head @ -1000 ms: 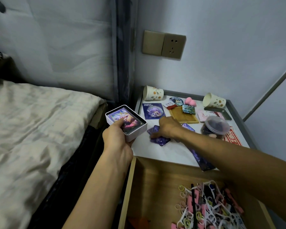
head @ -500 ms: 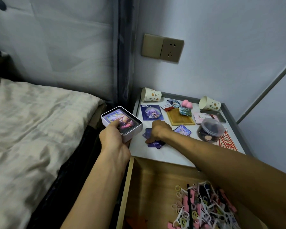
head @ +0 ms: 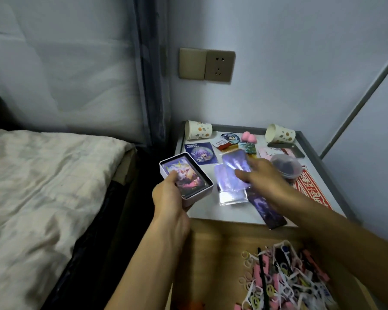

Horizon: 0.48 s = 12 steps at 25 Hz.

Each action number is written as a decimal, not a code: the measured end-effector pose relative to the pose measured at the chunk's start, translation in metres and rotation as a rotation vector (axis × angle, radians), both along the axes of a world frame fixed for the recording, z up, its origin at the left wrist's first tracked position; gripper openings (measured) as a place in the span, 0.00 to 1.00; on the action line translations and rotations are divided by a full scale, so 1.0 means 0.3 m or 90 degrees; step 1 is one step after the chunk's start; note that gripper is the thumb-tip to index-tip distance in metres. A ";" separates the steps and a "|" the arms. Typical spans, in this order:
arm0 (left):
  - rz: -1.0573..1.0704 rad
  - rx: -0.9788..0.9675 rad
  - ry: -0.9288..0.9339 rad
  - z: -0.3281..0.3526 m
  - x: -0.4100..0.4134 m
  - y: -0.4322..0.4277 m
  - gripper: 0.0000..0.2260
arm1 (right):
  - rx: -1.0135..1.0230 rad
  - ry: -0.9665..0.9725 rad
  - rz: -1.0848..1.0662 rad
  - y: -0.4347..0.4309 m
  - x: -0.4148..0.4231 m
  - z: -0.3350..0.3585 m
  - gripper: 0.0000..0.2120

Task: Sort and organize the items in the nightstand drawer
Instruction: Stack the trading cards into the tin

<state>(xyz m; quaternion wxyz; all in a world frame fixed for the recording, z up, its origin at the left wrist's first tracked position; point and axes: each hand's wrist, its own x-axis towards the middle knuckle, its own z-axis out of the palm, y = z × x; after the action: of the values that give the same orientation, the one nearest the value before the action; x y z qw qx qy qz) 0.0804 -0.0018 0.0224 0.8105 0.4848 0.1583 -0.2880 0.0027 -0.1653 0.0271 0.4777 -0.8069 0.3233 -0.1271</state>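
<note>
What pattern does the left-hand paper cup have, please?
Cream with orange and brown spots on the paper cup; head view.

The tin [head: 198,194] is white, and the card [head: 188,179] in it shows purple, pink and yellow artwork. The loose cards [head: 232,175] gleam glossy violet. Both paper cups [head: 198,130] are cream with orange and brown spots. The mat [head: 311,191] is red with white lettering. The clips [head: 278,283] mix pink, white and yellow.
</note>
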 end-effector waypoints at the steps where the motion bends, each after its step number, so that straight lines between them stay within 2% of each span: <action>1: -0.033 0.017 -0.007 -0.005 -0.019 -0.023 0.07 | 0.056 -0.050 -0.033 -0.010 -0.068 0.031 0.09; 3: -0.107 0.035 -0.022 -0.018 -0.064 -0.073 0.08 | 0.155 -0.116 -0.050 -0.021 -0.170 0.062 0.06; 5: -0.195 0.067 -0.050 -0.040 -0.116 -0.122 0.09 | 0.217 -0.114 -0.017 -0.019 -0.220 0.054 0.06; 8: -0.308 0.090 -0.112 -0.077 -0.207 -0.187 0.13 | 0.245 -0.108 -0.001 -0.042 -0.274 0.006 0.06; 12: -0.328 0.121 -0.150 -0.090 -0.252 -0.236 0.12 | 0.251 -0.122 -0.050 -0.098 -0.310 -0.025 0.10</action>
<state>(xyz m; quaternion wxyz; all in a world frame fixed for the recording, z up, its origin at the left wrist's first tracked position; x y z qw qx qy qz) 0.0047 -0.0727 -0.0047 0.6748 0.6126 -0.0385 -0.4098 -0.0905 -0.1948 0.0197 0.6497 -0.6689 0.3261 -0.1557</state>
